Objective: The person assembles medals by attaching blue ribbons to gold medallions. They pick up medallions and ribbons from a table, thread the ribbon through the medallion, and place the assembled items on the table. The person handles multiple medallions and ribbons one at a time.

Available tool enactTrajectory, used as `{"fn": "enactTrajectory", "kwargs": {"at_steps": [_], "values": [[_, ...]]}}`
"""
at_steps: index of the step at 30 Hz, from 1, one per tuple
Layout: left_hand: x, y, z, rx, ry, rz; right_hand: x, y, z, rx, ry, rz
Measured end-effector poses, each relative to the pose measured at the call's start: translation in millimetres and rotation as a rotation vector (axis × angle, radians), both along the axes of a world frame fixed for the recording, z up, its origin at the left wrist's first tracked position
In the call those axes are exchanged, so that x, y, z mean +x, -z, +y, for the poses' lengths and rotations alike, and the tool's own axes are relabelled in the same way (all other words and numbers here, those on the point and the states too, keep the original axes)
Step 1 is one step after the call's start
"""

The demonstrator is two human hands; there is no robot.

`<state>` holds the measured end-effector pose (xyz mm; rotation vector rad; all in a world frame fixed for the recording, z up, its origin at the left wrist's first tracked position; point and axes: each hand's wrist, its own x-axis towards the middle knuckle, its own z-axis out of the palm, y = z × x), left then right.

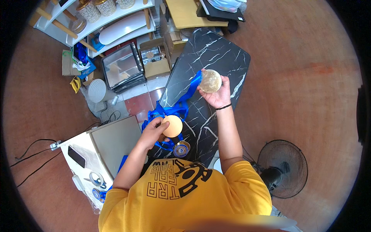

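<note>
My left hand [153,134] is closed on a smooth gold medal [172,126], with the thumb on its face, over the near part of a black marble-patterned table [206,46]. Farther off and to the right, my right hand [219,96] grips a second medal [211,81] by its edge; this one has a duller, mottled gold face. A blue ribbon [191,89] runs from it down to a tangle of blue ribbons beside my left hand. Close to my body lies another medal [181,149] with a blue centre. My left fingertips are partly hidden.
A white cabinet [91,145] at my left bears a phone [76,156], a tape roll [96,178] and scissors. Black framed panels [123,65] and an open cardboard box [155,58] stand beyond. White shelves [112,25] are at far left. A black fan [283,169] stands at right.
</note>
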<state>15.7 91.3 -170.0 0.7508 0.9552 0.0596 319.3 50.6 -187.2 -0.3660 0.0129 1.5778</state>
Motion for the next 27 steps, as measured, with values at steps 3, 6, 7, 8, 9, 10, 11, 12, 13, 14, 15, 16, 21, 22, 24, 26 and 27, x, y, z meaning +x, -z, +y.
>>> {"fn": "enactTrajectory", "kwargs": {"at_steps": [3,6,7,8,9,10,11,12,13,14,15,16,21,22,24,26,27], "values": [[2,-6,-3,0.013,0.002,-0.045,-2,-5,-10,0.011,0.0,-0.019],[2,-9,-7,-0.007,-0.041,-0.043,-5,-6,-22,-0.059,0.05,-0.179],[2,-9,-8,0.024,-0.04,-0.073,-7,-6,-26,-0.102,0.04,-0.373],[2,-9,-9,0.032,-0.056,-0.076,-11,-7,-33,-0.132,0.048,-0.484],[4,-9,-6,0.054,-0.058,-0.087,-14,-6,-35,-0.117,0.024,-0.49],[5,-10,-8,0.062,-0.062,-0.096,-20,-7,-42,-0.134,0.001,-0.508],[6,-11,-9,0.061,-0.063,-0.082,-30,-6,-50,-0.126,-0.028,-0.551],[8,-12,-11,0.056,-0.071,-0.083,-42,-6,-59,-0.136,-0.046,-0.605],[10,-13,-14,0.046,-0.069,-0.065,-55,-3,-64,-0.169,-0.06,-0.631],[11,-15,-16,0.031,-0.065,-0.047,-68,-2,-71,-0.207,-0.066,-0.602],[12,-16,-19,-0.003,-0.056,-0.076,-80,-1,-76,-0.204,-0.076,-0.562],[13,-17,-19,-0.031,-0.038,-0.064,-91,1,-81,-0.2,-0.088,-0.522],[16,-17,-30,0.042,0.063,-0.033,-118,-1,-101,-0.157,-0.093,-0.226],[17,-15,-34,0.091,0.098,0.043,-121,-1,-105,-0.192,-0.074,-0.224],[16,-10,-40,0.172,0.183,0.055,-120,1,-111,-0.274,-0.087,-0.283],[19,-5,-53,0.142,0.176,0.061,-122,5,-119,-0.222,-0.081,-0.459],[20,-2,-57,0.105,0.175,0.057,-122,10,-122,-0.265,-0.074,-0.471]]}}
